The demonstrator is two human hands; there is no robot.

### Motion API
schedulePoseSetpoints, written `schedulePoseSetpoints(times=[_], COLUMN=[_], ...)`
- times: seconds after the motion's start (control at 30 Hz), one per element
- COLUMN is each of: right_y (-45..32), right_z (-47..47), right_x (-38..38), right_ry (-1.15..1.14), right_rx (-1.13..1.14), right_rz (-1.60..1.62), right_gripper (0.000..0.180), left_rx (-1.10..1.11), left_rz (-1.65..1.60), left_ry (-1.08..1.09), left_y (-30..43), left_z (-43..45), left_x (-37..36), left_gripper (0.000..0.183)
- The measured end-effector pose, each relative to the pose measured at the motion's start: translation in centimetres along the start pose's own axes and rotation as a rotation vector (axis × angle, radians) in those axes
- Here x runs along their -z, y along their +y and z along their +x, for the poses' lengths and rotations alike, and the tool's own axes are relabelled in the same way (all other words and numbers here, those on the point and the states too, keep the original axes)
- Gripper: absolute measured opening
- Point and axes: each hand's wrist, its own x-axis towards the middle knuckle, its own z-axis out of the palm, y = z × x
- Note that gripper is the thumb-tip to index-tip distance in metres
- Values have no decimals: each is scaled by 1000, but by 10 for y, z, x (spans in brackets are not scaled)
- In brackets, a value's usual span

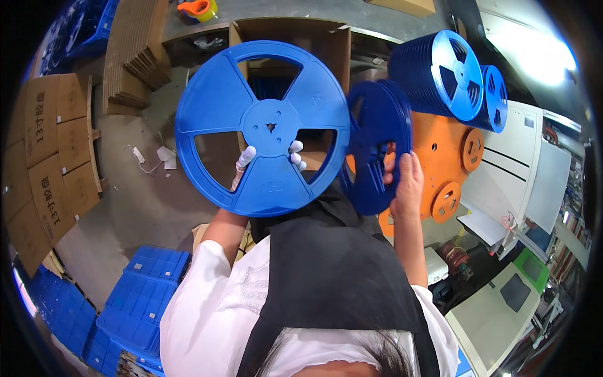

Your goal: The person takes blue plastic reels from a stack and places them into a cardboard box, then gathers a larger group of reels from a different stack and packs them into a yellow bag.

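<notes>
My left hand (244, 161) grips a blue plastic reel (271, 174), which faces me nearly flat on. The thumb and several white-covered fingertips show through its cut-outs; the reel hides the palm. In my right hand (408, 181) are more blue reels (365, 188), tilted almost edge-on, with fingers curled through an opening; I cannot tell how many. These reels sit close beside the left-hand reel at its right rim. Beyond both hands stands an open cardboard box (337, 52) with dark blue reels inside, partly hidden by the reel in front.
An orange round-holed fixture (428, 165) stands at right, with stacks of blue reels (438, 77) above it. Folded cardboard (136, 52), a tape dispenser (202, 9) and printed cartons (52, 165) are to the left. Blue plastic crates (136, 301) stand at lower left; a pale machine cabinet (506, 151) at far right.
</notes>
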Motion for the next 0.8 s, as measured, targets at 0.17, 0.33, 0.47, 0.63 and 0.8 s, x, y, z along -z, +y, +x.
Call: schedulePoseSetpoints(times=[0.17, 0.33, 0.47, 0.63, 0.8], right_y=[2, 6, 13, 16, 32], right_z=[-7, -16, -22, -27, -29], right_x=[46, 81, 97, 113, 118], right_ry=[177, 271, 272, 192, 209], right_rx=[44, 130, 181, 190, 139], right_rz=[63, 213, 400, 682, 791], right_gripper=[41, 47, 46, 44, 45], left_rx=[-7, -7, -3, 22, -42], left_rz=[-136, -158, -162, -196, -120], left_ry=[-24, -46, -87, -84, -179], left_y=[-4, -3, -2, 7, 19], left_z=[-2, 5, 10, 22, 22], left_x=[4, -6, -19, -10, -32], left_gripper=[83, 80, 80, 79, 72])
